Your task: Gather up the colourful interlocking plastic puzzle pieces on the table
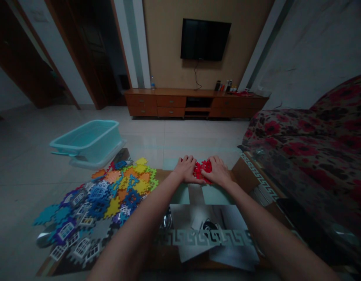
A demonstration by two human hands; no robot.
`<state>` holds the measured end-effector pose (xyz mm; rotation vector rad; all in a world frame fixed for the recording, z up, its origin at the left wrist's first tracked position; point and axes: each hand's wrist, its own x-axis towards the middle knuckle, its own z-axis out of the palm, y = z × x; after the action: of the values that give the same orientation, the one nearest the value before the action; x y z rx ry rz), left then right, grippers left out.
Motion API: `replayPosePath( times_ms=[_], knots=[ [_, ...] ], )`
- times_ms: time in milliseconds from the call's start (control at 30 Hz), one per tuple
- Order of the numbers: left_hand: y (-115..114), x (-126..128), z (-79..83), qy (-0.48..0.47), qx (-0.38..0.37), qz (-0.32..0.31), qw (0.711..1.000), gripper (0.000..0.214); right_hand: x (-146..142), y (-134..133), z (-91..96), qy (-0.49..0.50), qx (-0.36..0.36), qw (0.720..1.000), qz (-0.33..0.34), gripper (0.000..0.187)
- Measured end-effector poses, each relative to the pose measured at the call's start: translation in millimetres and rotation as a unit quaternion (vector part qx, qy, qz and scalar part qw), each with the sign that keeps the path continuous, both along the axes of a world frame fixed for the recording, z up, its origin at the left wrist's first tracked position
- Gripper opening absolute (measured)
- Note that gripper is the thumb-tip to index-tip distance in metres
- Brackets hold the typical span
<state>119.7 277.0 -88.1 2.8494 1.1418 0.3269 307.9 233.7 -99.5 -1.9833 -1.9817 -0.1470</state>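
While both hands rest on the glass table (pixel 198 193), their fingers (pixel 188 159) grip red puzzle pieces (pixel 202 168).

Red plastic puzzle pieces (pixel 202 170), matt and notched at the edges, pressed between bare left hand (pixel 186 169) and right hand (pixel 217 171). Heap of coloured plastic tiles (pixel 110 191), same matt finish. Glass tabletop (pixel 198 195), glossy, reflective, with a frosted key-pattern border. Turquoise plastic tub (pixel 88 140), smooth, faintly shiny. Wooden TV cabinet (pixel 194 102), polished. Floral cloth on sofa (pixel 315 136), soft, matt. Floor tiles (pixel 28 164), glossy.
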Motion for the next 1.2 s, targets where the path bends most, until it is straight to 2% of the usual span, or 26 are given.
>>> replayPosePath(
  times_ms=[167,333,500,567,733,833,933,1033,1200],
  knots=[
    [-5,-2,0.9,-0.017,-0.015,0.012,1.0,0.085,-3,-2,-2.5,0.012,0.064,0.997,-0.029,0.037],
    [-10,-4,3.0,-0.034,-0.024,0.021,0.999,0.085,-4,-1,-3.8,0.037,0.097,0.992,-0.067,0.035],
    [-14,-8,2.9,-0.067,-0.021,0.009,0.997,0.105,-10,0,-1.6,0.058,0.116,0.989,-0.071,0.035],
    [-16,-11,3.2,-0.059,-0.026,0.003,0.998,0.106,-15,1,0.7,0.065,0.122,0.988,-0.071,0.034],
    [-22,-22,7.9,-0.016,-0.019,0.027,0.999,0.068,-30,-2,8.9,0.077,0.124,0.986,-0.084,0.032],
    [-26,-32,13.7,-0.02,0.002,0.033,0.999,0.056,-46,-3,15.4,0.105,0.131,0.983,-0.08,0.033],
    [-30,-48,23.8,-0.021,0.017,0.021,0.999,0.058,-69,-1,25.8,0.144,0.137,0.978,-0.059,0.035],
    [-33,-74,40.4,-0.019,0.03,0.027,0.999,0.061,-100,3,41.7,0.205,0.14,0.968,-0.034,0.037],
    [-33,-147,77.9,0.009,0.061,0.059,0.996,0.056,-171,19,67.6,0.266,0.105,0.958,0.008,0.043]
  ],
)
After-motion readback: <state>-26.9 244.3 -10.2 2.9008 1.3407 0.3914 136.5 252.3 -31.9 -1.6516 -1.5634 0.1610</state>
